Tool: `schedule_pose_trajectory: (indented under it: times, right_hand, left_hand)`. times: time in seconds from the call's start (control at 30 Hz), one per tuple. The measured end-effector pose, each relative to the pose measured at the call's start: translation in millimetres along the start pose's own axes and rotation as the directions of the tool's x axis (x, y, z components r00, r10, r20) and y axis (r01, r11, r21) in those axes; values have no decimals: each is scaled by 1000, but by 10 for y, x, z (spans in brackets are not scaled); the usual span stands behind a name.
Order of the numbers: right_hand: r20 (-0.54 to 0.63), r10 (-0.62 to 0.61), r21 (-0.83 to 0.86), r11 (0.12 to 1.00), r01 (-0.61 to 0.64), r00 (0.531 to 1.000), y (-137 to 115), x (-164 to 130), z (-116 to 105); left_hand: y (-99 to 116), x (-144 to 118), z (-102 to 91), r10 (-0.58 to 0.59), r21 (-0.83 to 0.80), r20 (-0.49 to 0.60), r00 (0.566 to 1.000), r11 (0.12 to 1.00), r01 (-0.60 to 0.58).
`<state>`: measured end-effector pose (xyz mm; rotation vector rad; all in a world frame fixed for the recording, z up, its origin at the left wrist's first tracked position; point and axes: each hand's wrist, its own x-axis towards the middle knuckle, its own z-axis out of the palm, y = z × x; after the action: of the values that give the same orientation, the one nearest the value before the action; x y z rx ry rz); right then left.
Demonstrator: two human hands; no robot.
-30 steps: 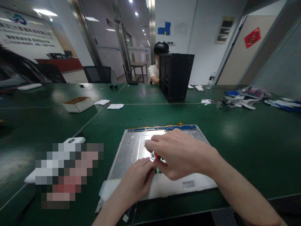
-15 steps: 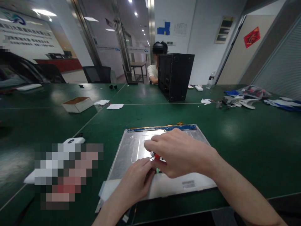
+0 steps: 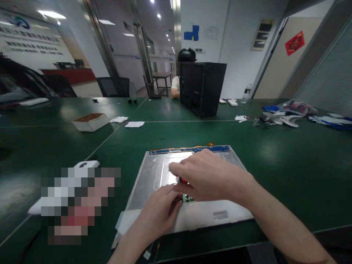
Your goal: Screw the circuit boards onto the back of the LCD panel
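Observation:
A flat silver display panel (image 3: pixel 145 176) lies on the table in front of me, with a narrow blue circuit board (image 3: pixel 176 150) along its far edge. My right hand (image 3: pixel 209 179) is over its middle, fingers curled round a small red-and-black tool (image 3: pixel 182 179), mostly hidden in the grip. Beside it, my left hand (image 3: pixel 162 205) has its fingers bent together at a small green circuit board (image 3: pixel 187 198). What the left fingertips hold, if anything, is hidden. A whitish strip (image 3: pixel 198 216) covers the panel's near edge.
Across the table a person sits behind a black computer case (image 3: pixel 213 90). An open box (image 3: pixel 90 123) and paper (image 3: pixel 134 124) lie at left, near a white device (image 3: pixel 86 164) partly pixelated. Metal parts (image 3: pixel 269 117), a plastic bag (image 3: pixel 297 107) and a bottle (image 3: pixel 246 93) are at right.
My right hand has turned slightly, uncovering more of the green board; my left hand stays nearly still. The computer case across the table has shifted and turned a little to the left.

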<state>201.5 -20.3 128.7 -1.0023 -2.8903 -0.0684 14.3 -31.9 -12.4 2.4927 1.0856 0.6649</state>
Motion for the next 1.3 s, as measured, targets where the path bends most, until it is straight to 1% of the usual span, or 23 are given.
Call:
schedule_pose_trajectory:
  times: [0.13,0.27,0.53,0.7,0.77,1.1,1.23,1.3]
  right_hand:
    - [-17,-30,40,999,31,999,-9,-21,-13]
    - [-3,-44,61,997,44,999,-13,-16,-19]
    - [0,12,3,1000,-12,1000,4,8,1]
    - [-18,-38,49,998,39,999,9,-26,-8]
    - [-23,-47,58,997,48,999,7,-32,-14]
    - [3,29,20,999,-29,1000,4,7,-15]
    - [35,-29,72,997,26,999,4,-19,-31]
    - [31,-54,90,995,51,998,1,-26,-35]
  left_hand:
    - [-12,-6,12,22,7,-31,999,1000,-22]
    - [-20,-7,-1,24,13,-9,1000,1000,-24]
    - [-38,-9,6,-12,9,24,1000,1000,12]
    - [-36,10,-1,15,13,-14,1000,1000,-15]
    - [-28,14,-7,26,2,-11,1000,1000,-26]
    - [-53,-7,19,2,-18,38,999,1000,-2]
    - [-59,-9,23,18,-6,7,1000,1000,-18]
    - [-54,-8,18,26,-2,6,1000,1000,-26]
